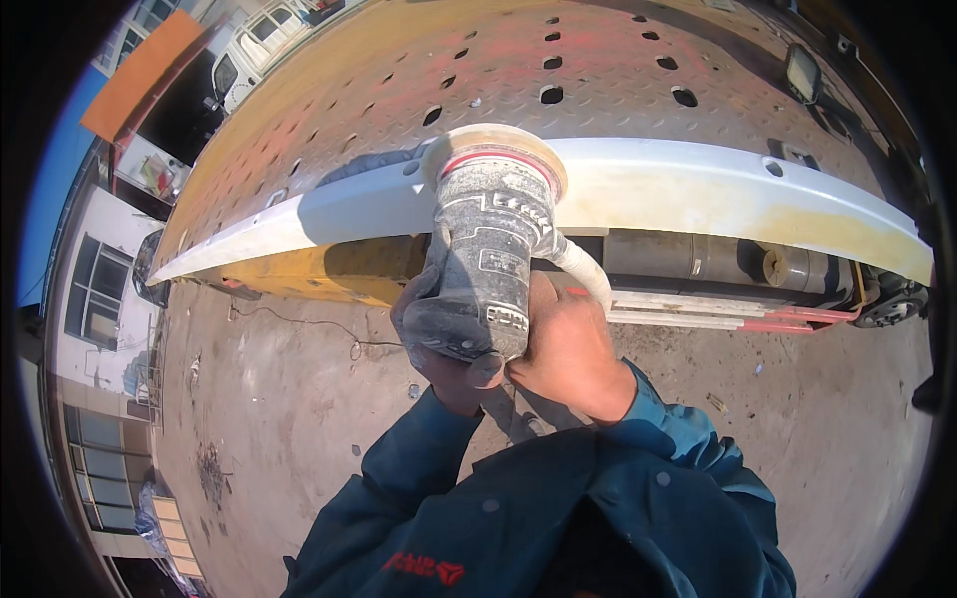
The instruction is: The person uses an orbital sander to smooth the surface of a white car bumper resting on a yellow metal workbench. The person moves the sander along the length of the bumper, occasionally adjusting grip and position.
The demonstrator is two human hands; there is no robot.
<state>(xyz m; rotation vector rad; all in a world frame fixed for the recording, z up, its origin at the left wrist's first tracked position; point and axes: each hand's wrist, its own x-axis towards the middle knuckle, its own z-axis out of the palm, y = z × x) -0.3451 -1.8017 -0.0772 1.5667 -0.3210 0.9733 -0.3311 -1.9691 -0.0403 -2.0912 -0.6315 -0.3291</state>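
Observation:
A dust-covered grey power sander point(490, 234) is held out in front of me between both hands. Its round pale pad point(551, 154) sits at the far end, over a long white curved panel point(678, 184); whether it touches the panel is hard to tell. My left hand point(427, 334), in what looks like a dark dusty glove, wraps the left and near end of the tool. My bare right hand point(576, 354) is closed against its right side, beside a pale ribbed hose point(581, 269). Yellowish patches mark the panel's right part.
Beyond the panel spreads a rusty tread-plate truck bed point(598, 95) with several holes. Below its edge are a grey cylindrical tank point(648, 254) and red-white rails point(698, 314). A dark cable point(334, 324) lies on the concrete ground point(289, 429). A white truck point(254, 50) stands far left.

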